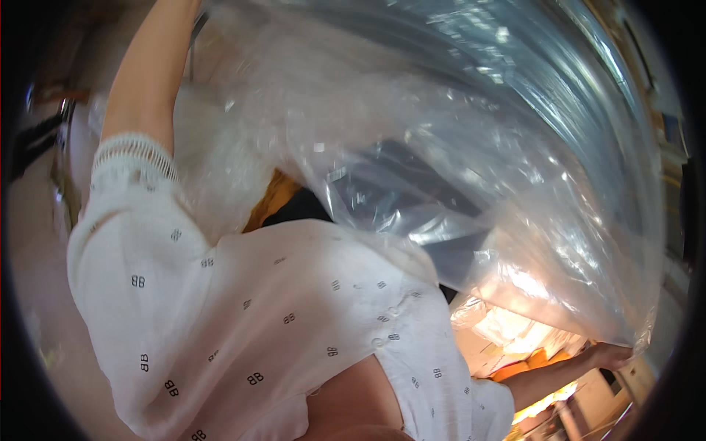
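A large, wrinkled clear plastic sheet (507, 147) billows in front of me and spans most of the upper and right side. Whether it is a bag or a single layer, I cannot tell. Low at the far right, my right hand (614, 356) is closed on its edge, with that arm stretched out sideways. My left forearm (151, 81) reaches up past the upper edge of the view, so the left hand is cut off. Part of the plastic lies against the front of my white blouse (287, 294).
Brightly lit, crumpled plastic-wrapped goods (515, 323) lie below the sheet on the right, near orange items (540, 360). A yellow-brown thing (272, 197) shows beside my blouse. Blurred dark objects (40, 140) stand at the far left. Much of the background is hidden behind the plastic.
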{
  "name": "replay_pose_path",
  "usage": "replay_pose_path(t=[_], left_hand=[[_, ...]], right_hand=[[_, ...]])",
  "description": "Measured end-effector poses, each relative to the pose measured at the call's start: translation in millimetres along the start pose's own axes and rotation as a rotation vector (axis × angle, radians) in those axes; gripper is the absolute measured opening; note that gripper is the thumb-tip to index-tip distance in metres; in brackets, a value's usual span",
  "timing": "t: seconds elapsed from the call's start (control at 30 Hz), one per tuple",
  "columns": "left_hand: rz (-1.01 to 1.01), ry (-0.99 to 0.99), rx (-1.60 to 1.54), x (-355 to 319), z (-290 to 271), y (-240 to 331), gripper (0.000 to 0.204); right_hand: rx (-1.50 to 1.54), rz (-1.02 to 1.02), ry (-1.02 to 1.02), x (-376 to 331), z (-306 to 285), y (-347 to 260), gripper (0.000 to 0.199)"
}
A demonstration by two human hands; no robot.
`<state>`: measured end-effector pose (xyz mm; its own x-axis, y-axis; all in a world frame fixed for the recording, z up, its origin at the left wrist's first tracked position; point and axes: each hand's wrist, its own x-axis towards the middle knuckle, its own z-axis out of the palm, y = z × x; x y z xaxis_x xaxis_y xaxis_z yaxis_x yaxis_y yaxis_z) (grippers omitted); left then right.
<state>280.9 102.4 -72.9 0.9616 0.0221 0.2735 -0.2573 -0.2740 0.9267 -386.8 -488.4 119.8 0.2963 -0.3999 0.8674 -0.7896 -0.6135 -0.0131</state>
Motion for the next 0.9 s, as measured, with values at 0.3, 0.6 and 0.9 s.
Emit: replay_pose_path(t=[0.3,0.6,0.9], left_hand=[[0.126,0.434,0.214,-19.8,23.1,5.7,0.037],[0.248,0.294,0.843,2.0,-65.2,-33.4,0.039],[0.180,0.279,0.943,3.3,-60.6,-38.6,0.040]], right_hand=[[0.582,-0.495,0.011,15.9,29.4,-114.2,0.035],[0.435,-0.106,-0.827,-63.3,124.9,-88.4,0.029],[0.048,-0.417,-0.108,-19.2,181.5,-151.1,0.043]])
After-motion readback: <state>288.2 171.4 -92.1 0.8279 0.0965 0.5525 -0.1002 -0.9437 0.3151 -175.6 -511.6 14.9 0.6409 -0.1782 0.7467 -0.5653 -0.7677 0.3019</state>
